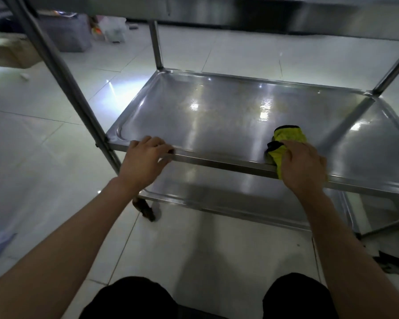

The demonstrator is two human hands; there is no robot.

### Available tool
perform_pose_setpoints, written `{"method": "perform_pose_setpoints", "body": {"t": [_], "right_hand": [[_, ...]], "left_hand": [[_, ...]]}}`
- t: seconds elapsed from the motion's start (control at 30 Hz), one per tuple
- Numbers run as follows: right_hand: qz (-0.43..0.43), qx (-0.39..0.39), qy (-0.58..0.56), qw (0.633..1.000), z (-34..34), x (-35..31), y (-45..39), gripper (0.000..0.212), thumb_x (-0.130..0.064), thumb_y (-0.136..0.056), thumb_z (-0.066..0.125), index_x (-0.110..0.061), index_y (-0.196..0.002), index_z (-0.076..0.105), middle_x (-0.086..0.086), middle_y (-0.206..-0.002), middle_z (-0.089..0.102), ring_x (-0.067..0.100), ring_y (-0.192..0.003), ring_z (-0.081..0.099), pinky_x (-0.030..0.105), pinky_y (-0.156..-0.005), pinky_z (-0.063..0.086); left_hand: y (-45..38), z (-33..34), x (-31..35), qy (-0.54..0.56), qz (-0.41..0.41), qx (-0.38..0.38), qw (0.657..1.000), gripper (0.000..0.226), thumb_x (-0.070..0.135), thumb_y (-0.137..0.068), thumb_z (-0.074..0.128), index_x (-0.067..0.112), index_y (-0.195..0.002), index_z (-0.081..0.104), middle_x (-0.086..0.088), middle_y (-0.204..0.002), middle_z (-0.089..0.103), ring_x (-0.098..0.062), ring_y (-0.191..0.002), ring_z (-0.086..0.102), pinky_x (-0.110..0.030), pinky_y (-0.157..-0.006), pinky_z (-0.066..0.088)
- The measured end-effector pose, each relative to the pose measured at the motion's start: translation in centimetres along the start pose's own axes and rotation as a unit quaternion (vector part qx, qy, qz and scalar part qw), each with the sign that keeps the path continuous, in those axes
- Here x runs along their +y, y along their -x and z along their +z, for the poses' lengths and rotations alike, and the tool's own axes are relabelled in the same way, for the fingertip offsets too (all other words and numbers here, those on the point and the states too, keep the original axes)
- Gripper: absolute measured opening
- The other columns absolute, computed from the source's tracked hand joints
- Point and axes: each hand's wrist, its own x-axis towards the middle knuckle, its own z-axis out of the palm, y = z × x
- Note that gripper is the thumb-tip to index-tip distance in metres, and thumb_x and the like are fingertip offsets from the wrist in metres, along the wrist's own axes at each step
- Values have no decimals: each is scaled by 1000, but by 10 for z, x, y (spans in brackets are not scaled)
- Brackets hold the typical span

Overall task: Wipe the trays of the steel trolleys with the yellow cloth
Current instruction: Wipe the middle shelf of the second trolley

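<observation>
Head view: person crouched low before a steel trolley, knees at the bottom of frame. Left hand (pixel 145 157) curls its fingers over the near rim of the middle tray (pixel 217 125), gripping it as a brace. Right hand (pixel 302 164) clutches the yellow cloth (pixel 286 140), bunched, pressed down at the tray's near edge toward the right; part of the cloth hangs over the front rim. Tray floor shows wet glare and a faint yellowish smear around its middle and far side. A lower tray (pixel 228 187) sits beneath, and the underside of an upper tray spans the top of frame. One caster (pixel 146 209) visible at the near-left leg, on glossy floor tile.

Risks, as judged:
- Trolley on wheels: a hard push with the cloth could roll it away if the left grip slackens.
- Bunched cloth covers little area; the far smear may get missed.
- Overhanging cloth could snag on the rim.
- Upper tray close overhead: a head bump on rising.
</observation>
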Motion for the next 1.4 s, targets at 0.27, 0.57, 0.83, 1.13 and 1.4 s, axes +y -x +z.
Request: {"method": "perform_pose_setpoints", "body": {"t": [0.27, 0.57, 0.83, 1.13, 1.4], "right_hand": [[16, -11, 7, 1000, 6, -24, 1, 38, -23, -98, 45, -25, -132, 61, 13, -133, 60, 32, -130, 48, 48, -106, 30], [-9, -36, 19, 999, 21, -66, 16, 41, -26, -100, 38, -24, -136, 57, 10, -139, 56, 31, -137, 41, 55, -108, 28], [-60, -82, 49, 994, 39, -116, 21, 45, -29, -101, 35, -21, -143, 49, 8, -145, 52, 35, -141, 36, 55, -112, 30], [-122, -203, 73, 969, 61, -170, 0, 50, -31, -103, 30, -28, -153, 30, 2, -162, 26, 35, -151, 13, 57, -116, 21], [-181, -265, 22, 947, 107, -269, -8, 55, -30, -102, 30, -32, -155, 22, -2, -165, 14, 34, -152, 3, 59, -119, 9]], "left_hand": [[-7, 13, 0, 29, 1, 52, 998, 16, 29, -93, 68, 19, -101, 77, 0, -102, 71, -24, -91, 61, -43, -77, 46], [6, 15, 8, 30, 17, 72, 997, 11, 24, -89, 74, 16, -96, 78, -2, -93, 72, -25, -81, 60, -41, -69, 45], [12, 10, -17, 32, 1, 14, 999, 35, 48, -95, 60, 27, -120, 69, 0, -129, 63, -27, -123, 52, -47, -97, 39], [19, 21, -55, -21, -91, -102, 990, 70, 70, -96, 10, 40, -159, 10, -12, -168, 0, -42, -151, -12, -57, -123, -4], [27, 27, -60, 17, -108, -60, 992, 105, 61, -92, 51, 12, -158, -13, -14, -167, -13, -32, -153, -16, -44, -124, -7]]}}
